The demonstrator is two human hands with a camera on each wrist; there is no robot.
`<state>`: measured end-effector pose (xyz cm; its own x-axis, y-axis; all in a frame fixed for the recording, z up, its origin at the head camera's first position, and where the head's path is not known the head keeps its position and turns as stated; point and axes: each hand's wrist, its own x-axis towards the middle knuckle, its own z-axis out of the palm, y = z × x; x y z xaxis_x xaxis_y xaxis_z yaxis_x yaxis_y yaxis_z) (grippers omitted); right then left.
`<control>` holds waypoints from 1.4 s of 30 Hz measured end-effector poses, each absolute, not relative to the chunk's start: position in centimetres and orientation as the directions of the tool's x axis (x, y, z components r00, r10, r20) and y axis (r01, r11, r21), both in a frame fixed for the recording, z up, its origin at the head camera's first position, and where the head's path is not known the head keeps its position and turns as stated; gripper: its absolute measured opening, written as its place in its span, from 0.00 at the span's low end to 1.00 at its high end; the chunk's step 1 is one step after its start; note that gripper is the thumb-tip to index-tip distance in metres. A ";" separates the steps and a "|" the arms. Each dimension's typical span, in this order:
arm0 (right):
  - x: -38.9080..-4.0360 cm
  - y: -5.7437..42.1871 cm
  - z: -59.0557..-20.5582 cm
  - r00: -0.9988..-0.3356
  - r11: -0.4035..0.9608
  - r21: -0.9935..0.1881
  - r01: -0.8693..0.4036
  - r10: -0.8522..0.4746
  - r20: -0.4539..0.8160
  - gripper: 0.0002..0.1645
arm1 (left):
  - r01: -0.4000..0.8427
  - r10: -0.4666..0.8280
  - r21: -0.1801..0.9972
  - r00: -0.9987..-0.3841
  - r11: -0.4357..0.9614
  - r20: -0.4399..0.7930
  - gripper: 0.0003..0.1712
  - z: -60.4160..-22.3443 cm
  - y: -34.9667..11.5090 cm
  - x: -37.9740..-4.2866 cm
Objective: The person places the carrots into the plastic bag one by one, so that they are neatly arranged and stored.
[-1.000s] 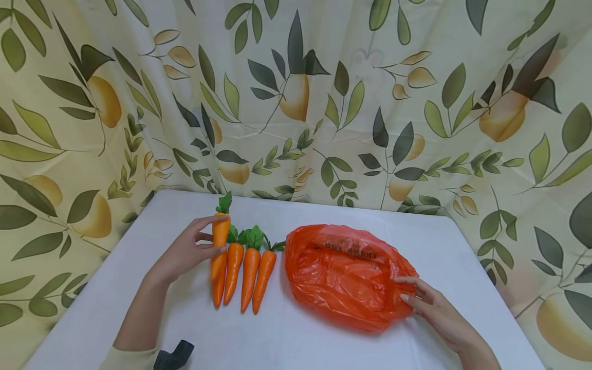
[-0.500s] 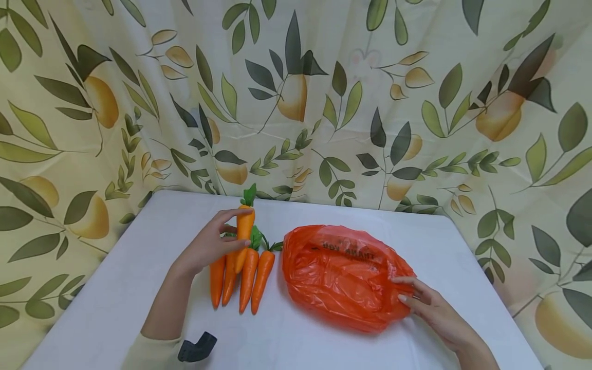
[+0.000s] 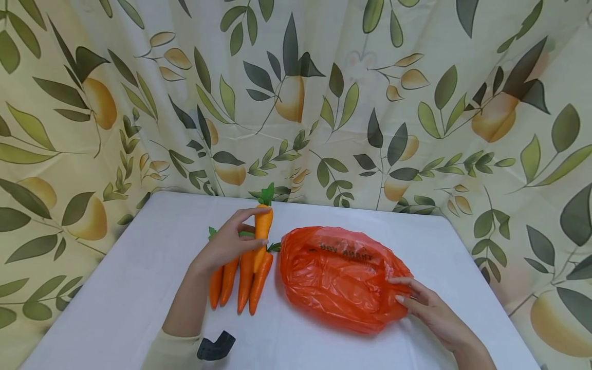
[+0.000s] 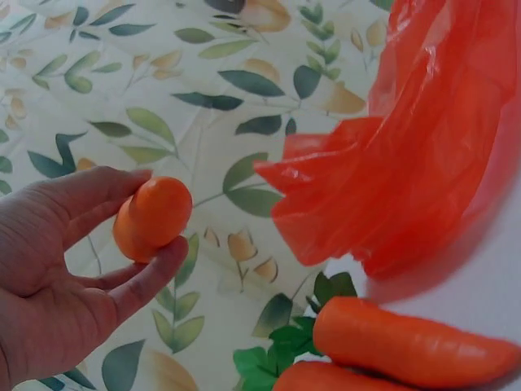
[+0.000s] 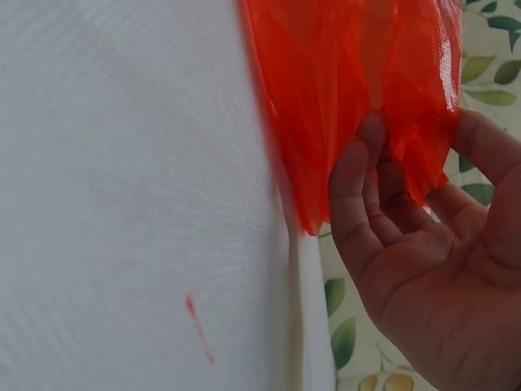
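Observation:
My left hand [image 3: 226,244] pinches an orange carrot [image 3: 263,223] between thumb and fingers, with its green leaves pointing up. The left wrist view catches this carrot [image 4: 160,213] nearly end-on. Below it, several more carrots [image 3: 245,288] lie side by side on the white table, their leafy tops partly hidden behind the hand. Just right of them sits a red plastic bag [image 3: 342,288], its mouth spread open toward me, with dark mirrored lettering on it. At the bag's right edge, my right hand [image 3: 430,308] grips the gathered plastic, also shown in the right wrist view [image 5: 358,98].
A white cloth [image 3: 115,308] covers the table. Behind it hangs a curtain [image 3: 296,144] printed with leaves and fruit. A dark strap piece [image 3: 216,346] sits at the left sleeve. A small red mark [image 5: 198,326] shows on the white cloth in the right wrist view.
My left hand has lifted the leftmost carrot and carried it rightward over the other carrots, toward the bag. My right hand keeps its hold on the bag's edge.

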<state>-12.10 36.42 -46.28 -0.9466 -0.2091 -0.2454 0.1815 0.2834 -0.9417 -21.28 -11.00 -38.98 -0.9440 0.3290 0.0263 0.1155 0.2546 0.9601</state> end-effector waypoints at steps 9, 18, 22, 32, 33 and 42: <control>-12.0 36.2 -46.2 -0.947 0.291 -0.935 0.203 -0.185 -0.263 0.30 | 0.164 0.381 0.967 -0.921 0.196 0.079 0.37 -38.7 -8.2 -21.2; -12.0 36.1 -46.1 -0.945 0.300 -0.936 0.182 -0.210 -0.251 0.31 | 0.157 0.426 0.977 -0.901 0.146 0.081 0.36 -39.0 -5.7 -21.2; -11.9 36.1 -46.0 -0.944 0.303 -0.934 0.191 -0.203 -0.259 0.31 | 0.130 0.452 0.988 -0.889 0.080 0.080 0.36 -39.2 -4.6 -21.1; -11.9 36.2 -46.0 -0.943 0.292 -0.936 0.195 -0.207 -0.261 0.30 | 0.134 0.485 0.987 -0.871 0.086 0.076 0.35 -39.5 -0.9 -20.7; -11.9 36.2 -46.0 -0.943 0.291 -0.937 0.194 -0.209 -0.261 0.30 | 0.132 0.489 0.987 -0.870 0.094 0.070 0.35 -39.5 -0.6 -20.7; -11.6 36.2 -46.0 -0.943 0.310 -0.928 0.208 -0.189 -0.275 0.31 | 0.052 0.517 0.998 -0.855 0.028 0.030 0.34 -41.0 3.1 -20.6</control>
